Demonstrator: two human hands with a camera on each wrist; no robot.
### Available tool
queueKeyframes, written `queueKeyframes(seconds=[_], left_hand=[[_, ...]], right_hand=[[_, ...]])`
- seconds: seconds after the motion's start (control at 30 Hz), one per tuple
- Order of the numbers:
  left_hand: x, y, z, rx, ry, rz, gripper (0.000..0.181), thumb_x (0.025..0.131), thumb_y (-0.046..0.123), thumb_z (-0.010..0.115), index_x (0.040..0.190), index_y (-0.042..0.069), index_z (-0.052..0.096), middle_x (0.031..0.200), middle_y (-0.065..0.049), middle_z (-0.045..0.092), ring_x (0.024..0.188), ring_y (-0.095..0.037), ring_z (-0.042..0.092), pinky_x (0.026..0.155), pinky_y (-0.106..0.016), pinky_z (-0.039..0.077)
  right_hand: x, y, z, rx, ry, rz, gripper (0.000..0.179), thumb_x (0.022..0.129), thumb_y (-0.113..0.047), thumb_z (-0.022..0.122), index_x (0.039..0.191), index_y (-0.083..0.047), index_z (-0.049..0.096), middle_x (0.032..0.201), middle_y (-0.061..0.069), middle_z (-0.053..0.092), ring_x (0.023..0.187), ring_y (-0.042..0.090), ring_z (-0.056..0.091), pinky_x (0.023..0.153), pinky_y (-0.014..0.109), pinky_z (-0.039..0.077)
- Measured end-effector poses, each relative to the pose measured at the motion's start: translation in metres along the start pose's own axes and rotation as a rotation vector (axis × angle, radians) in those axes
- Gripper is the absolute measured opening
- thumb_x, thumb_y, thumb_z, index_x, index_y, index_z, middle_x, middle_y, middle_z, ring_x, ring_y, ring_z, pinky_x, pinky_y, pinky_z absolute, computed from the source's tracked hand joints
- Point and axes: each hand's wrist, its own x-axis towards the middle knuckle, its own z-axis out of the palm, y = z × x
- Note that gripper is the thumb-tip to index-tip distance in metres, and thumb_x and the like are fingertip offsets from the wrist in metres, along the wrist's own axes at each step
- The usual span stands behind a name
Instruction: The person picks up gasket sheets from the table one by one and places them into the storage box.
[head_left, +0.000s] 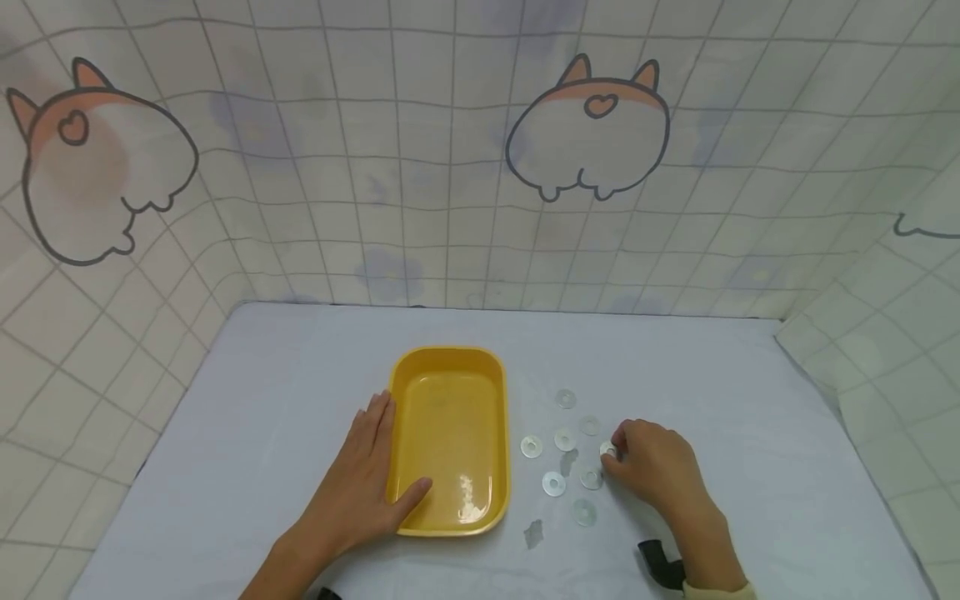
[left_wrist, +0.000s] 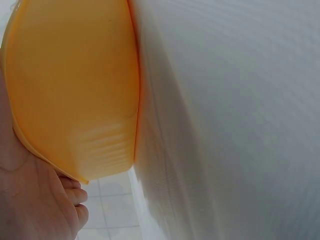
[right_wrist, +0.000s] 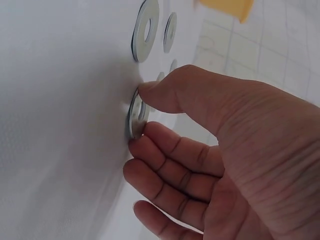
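A shallow yellow tray [head_left: 447, 433] stands on the white-covered table. My left hand [head_left: 358, 483] rests along its left side, fingers stretched out at the rim and thumb lying over the near-left edge. In the left wrist view the palm is against the rim of the tray [left_wrist: 75, 90]. Right of the tray, my right hand [head_left: 663, 467] pinches a flat metal washer [right_wrist: 134, 122] between thumb and fingertips, close over the white cloth. Several more washers [head_left: 553, 483] lie flat, scattered between the tray and that hand.
Two small grey patches, one a ragged piece [head_left: 533, 534], show among the washers on the white cloth [head_left: 300, 375]. A tile-patterned curtain [head_left: 420, 167] with cartoon animals hangs behind the table and at both sides. A black curved piece [head_left: 660, 565] is beside the right wrist.
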Motion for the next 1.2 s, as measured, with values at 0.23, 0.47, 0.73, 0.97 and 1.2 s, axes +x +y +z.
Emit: queueKeyframes(seconds=[0.23,0.47,0.73,0.97,1.2], left_hand=[[0.001,0.0,-0.001,-0.001,-0.019,-0.014,0.111,0.096,0.061,0.064,0.167,-0.006,0.012,0.177,-0.023,0.012,0.166,-0.038,0.018,0.127,-0.014,-0.02],[0.001,0.0,-0.001,-0.006,-0.009,-0.02,0.111,0.096,0.06,0.065,0.167,-0.006,0.011,0.177,-0.023,0.012,0.166,-0.039,0.018,0.127,-0.014,-0.02],[-0.001,0.001,0.0,-0.007,0.014,-0.009,0.111,0.095,0.059,0.067,0.167,-0.007,0.012,0.176,-0.025,0.014,0.165,-0.04,0.019,0.129,-0.016,-0.019],[-0.003,-0.001,0.001,-0.002,0.017,-0.014,0.111,0.095,0.059,0.066,0.166,-0.007,0.012,0.176,-0.025,0.015,0.165,-0.04,0.019,0.129,-0.016,-0.019],[-0.001,0.0,0.002,0.008,0.008,-0.001,0.111,0.096,0.059,0.065,0.167,-0.007,0.011,0.176,-0.025,0.014,0.165,-0.039,0.018,0.129,-0.017,-0.019]], right_hand=[[0.004,-0.004,0.003,-0.008,-0.01,0.088,0.027,0.079,-0.028,0.083,0.091,-0.004,0.077,0.078,0.004,0.072,0.065,0.019,0.055,0.056,0.032,0.045],[0.004,-0.011,0.006,-0.033,0.03,0.074,0.019,0.073,-0.024,0.082,0.076,-0.007,0.074,0.063,0.001,0.064,0.059,0.019,0.051,0.052,0.03,0.036],[-0.001,-0.016,0.004,-0.041,0.07,0.059,0.02,0.069,-0.02,0.084,0.074,-0.006,0.07,0.063,0.003,0.061,0.059,0.018,0.05,0.052,0.028,0.039],[0.001,-0.013,0.005,-0.042,0.063,0.024,0.024,0.069,-0.021,0.083,0.083,-0.004,0.074,0.07,0.004,0.066,0.063,0.018,0.052,0.056,0.031,0.046],[-0.001,-0.002,0.005,0.009,0.024,0.008,0.03,0.072,-0.022,0.084,0.094,-0.003,0.076,0.083,0.003,0.072,0.071,0.016,0.058,0.068,0.039,0.058]])
